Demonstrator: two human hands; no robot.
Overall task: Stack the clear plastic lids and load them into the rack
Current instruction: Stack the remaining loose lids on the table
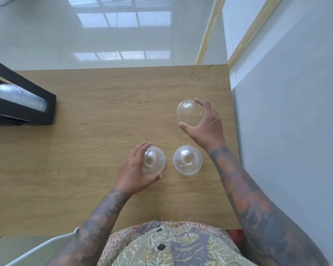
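Note:
Three clear dome lids lie on the wooden table (85, 150). My right hand (206, 125) wraps its thumb and fingers around the far lid (187, 112), which is tilted on its side. My left hand (135, 169) curls around the near left lid (155, 160), fingers at its far rim and thumb at its near rim; this lid sits dome up with its centre hole showing. A third lid (187, 160) rests untouched between my hands, dome up. The black rack (17, 98) stands at the table's left edge with a row of stacked clear lids (21, 96) inside.
A grey partition wall (286, 112) runs along the table's right edge. A white chair (37, 250) shows at the lower left. Glossy white floor lies beyond the table's far edge.

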